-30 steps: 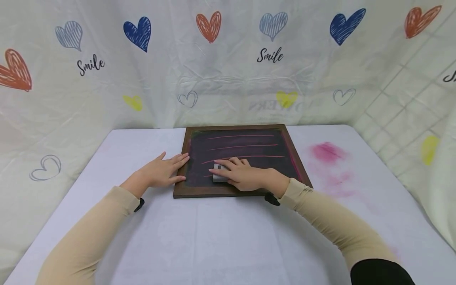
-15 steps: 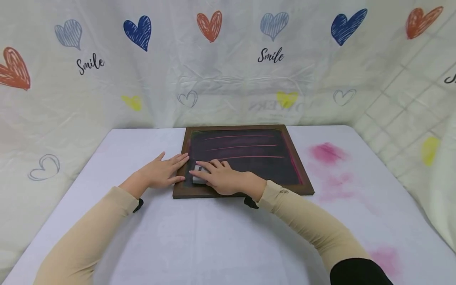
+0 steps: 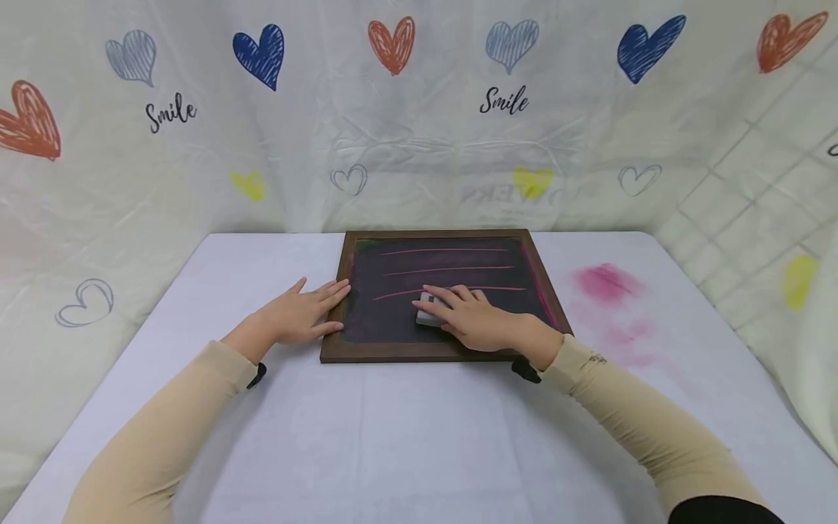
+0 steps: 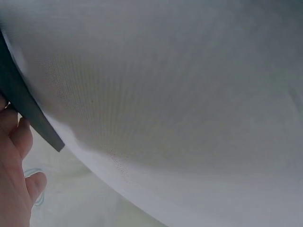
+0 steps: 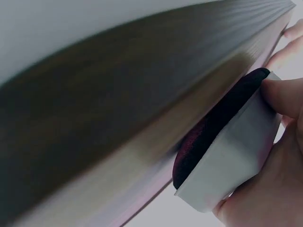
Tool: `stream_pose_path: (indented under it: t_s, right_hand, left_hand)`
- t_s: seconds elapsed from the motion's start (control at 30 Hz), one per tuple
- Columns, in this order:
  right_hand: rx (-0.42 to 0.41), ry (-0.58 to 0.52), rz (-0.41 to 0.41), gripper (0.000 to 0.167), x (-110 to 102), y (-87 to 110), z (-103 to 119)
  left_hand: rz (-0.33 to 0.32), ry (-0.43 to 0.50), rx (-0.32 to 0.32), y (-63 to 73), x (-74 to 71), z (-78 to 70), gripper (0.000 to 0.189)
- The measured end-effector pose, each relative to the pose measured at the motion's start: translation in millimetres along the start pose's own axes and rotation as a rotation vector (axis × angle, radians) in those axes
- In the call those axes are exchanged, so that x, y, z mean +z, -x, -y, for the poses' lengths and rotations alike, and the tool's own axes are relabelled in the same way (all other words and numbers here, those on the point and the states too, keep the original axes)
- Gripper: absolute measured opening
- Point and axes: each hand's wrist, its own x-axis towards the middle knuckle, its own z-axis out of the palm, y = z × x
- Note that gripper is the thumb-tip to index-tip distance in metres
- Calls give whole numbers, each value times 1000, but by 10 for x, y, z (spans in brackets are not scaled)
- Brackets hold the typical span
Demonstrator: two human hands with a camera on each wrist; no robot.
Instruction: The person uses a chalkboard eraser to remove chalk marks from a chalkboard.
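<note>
A wood-framed chalkboard (image 3: 393,320) lies flat on the table, with three pink chalk lines across its upper part. My right hand (image 3: 481,320) grips a pale board eraser (image 3: 428,311) on the lower middle of the board. In the right wrist view the eraser (image 5: 236,146) shows a white body and a dark felt pad stained pink, with thumb and fingers round its body. My left hand (image 3: 297,314) rests with spread fingers on the board's left frame. The left wrist view catches part of that hand (image 4: 14,161) beside the dark frame edge (image 4: 28,104).
A white cloth (image 3: 419,437) covers the table. Pink chalk smudges (image 3: 607,284) mark it right of the board. Behind stands a pale curtain (image 3: 432,124) printed with hearts and "Smile".
My right hand swept the eraser left, then back right to the board's middle. A short pink line at the lower left, seen earlier, is gone. The left hand stayed in place.
</note>
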Motion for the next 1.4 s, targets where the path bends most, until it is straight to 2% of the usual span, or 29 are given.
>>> stream_pose_path:
  t_s: [0.2,0.33,0.47,0.6,0.77,1.03,1.2,1.4]
  right_hand:
    - [76,-7,-75,61,-29,522,-347]
    - [137,3,-101,61,-50,790,-504]
    - [168,-7,-103,61,-62,922,-561]
    - [139,-4,-125,60,-51,922,-559]
    - [77,-2,-102,60,-61,740,-465]
    - [-38,-32,43,61,-86,125,-87]
    - [-66,14,92,62,-56,-215,154]
    - [-82,84,130,63,-28,-528,461]
  left_hand:
    - [-4,-12,13,-7,-19,-12,80]
    - [-1,-1,9,24,-32,-19,81]
    - [-8,2,14,53,-3,-5,80]
    - [-20,-3,25,60,26,8,79]
    - [-23,-13,39,60,25,38,79]
    - [-26,9,53,72,-1,53,78]
    - [-30,16,61,70,-8,46,78]
    - [-37,4,59,63,-23,35,77]
